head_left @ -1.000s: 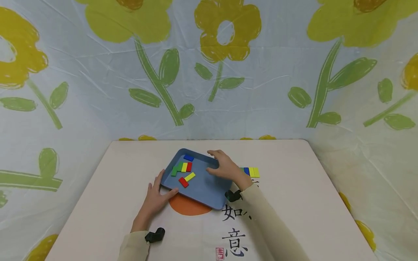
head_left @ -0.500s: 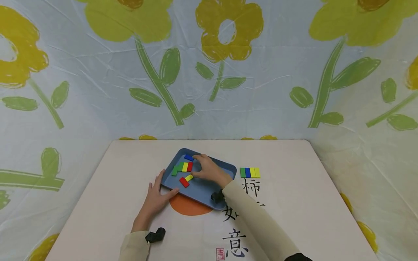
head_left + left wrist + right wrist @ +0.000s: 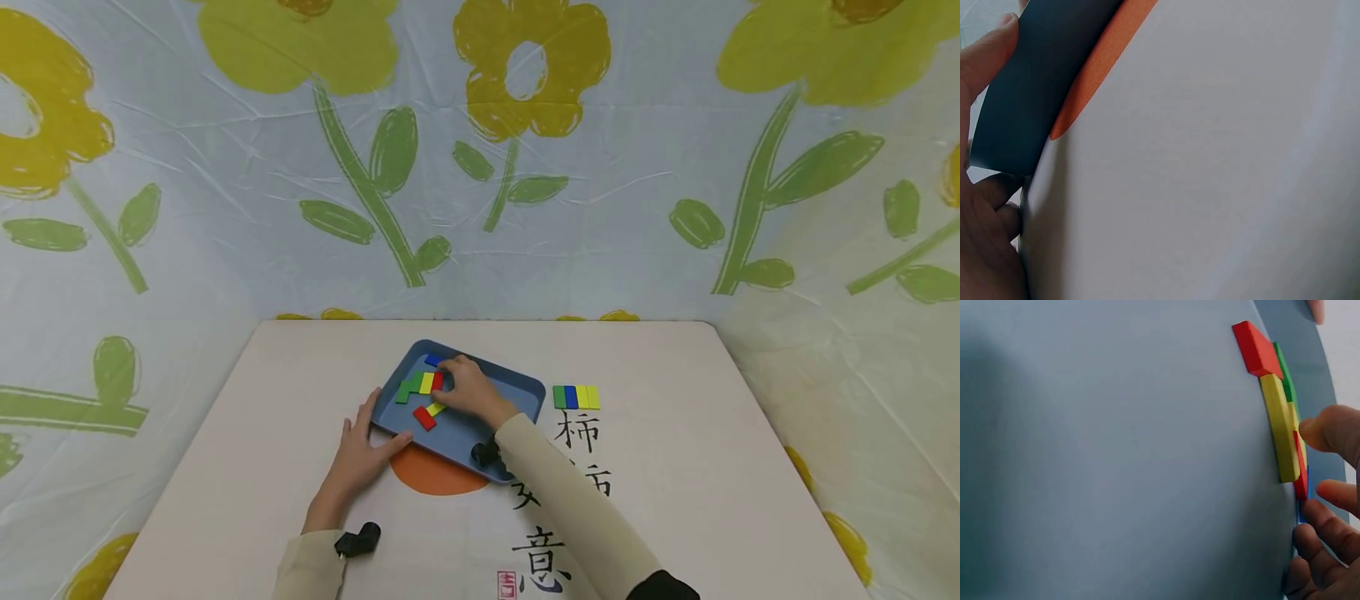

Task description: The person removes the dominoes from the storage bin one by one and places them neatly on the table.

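Note:
A blue tray (image 3: pixel 453 433) sits angled on the table with several small coloured tiles inside. My left hand (image 3: pixel 358 457) grips its left corner, thumb along the near rim and fingers at the left side. Over the tray, my right hand (image 3: pixel 474 390) spreads thumb and fingers around a red tile (image 3: pixel 438 382). That tile adjoins a yellow tile (image 3: pixel 427 382) and green tiles (image 3: pixel 408 387). A blue tile (image 3: pixel 432 360) lies behind them, partly covered by the fingers. Nearer are another yellow tile (image 3: pixel 1280 428) and another red tile (image 3: pixel 424 418); in the right wrist view the thumb hovers close to them.
Right of the tray, a row of green, blue and yellow tiles (image 3: pixel 576 397) lies on the table (image 3: pixel 660 367). The table cover carries black brushed characters (image 3: pixel 540 558), a red seal and an orange shape (image 3: pixel 438 472). A flowered cloth (image 3: pixel 600 217) hangs behind.
My right hand has moved left across the tray from its right side to the tiles, uncovering the row on the table. The left hand keeps its hold on the tray.

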`<state>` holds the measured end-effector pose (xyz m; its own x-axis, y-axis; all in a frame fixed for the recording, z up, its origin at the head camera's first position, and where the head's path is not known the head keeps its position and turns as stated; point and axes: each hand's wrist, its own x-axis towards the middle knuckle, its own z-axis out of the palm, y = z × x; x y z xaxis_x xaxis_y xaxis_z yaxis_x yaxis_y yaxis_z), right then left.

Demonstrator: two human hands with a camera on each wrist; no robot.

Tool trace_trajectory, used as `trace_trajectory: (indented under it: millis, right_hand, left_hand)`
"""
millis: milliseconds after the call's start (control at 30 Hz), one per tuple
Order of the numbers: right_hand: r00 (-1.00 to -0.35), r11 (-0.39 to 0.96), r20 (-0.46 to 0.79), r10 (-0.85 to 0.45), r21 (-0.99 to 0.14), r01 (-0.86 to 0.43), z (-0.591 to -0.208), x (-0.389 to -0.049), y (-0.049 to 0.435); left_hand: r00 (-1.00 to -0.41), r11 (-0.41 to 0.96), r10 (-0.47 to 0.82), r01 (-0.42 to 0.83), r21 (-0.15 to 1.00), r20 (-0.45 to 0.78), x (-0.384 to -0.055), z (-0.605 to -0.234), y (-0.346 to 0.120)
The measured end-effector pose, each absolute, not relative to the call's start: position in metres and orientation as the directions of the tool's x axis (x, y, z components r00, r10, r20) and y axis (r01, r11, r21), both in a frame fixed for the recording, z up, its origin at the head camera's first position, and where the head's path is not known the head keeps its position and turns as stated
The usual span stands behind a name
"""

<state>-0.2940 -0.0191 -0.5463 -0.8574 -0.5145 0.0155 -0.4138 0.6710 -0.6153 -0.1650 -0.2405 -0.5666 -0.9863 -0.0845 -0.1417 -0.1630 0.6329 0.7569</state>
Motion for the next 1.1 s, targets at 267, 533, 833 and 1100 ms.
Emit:
trace_trajectory:
  millis: [267, 533, 833, 1100]
  right_hand:
    - [-0.866, 0.710, 0.002, -0.501, -0.571, -0.412, -0.547, -0.296, -0.023]
    - [-0.867, 0.700, -0.011, -0.499, -0.594, -0.395, -0.548, -0.295, -0.022]
    - [-0.868, 0.644, -0.006, -0.496, -0.673, -0.363, -0.547, -0.297, -0.017]
    - [-0.855, 0.606, 0.037, -0.518, -0.689, -0.397, -0.540, -0.296, -0.007]
  left_hand:
    - [-0.986, 0.637, -0.086, -0.164, 0.753, -0.141, -0.165, -0.565, -0.240]
    - [-0.985, 0.642, -0.086, -0.170, 0.747, -0.149, -0.164, -0.565, -0.239]
    - [-0.986, 0.638, -0.089, -0.167, 0.752, -0.143, -0.163, -0.566, -0.239]
    - [-0.983, 0.629, -0.096, -0.180, 0.756, -0.154, -0.163, -0.564, -0.238]
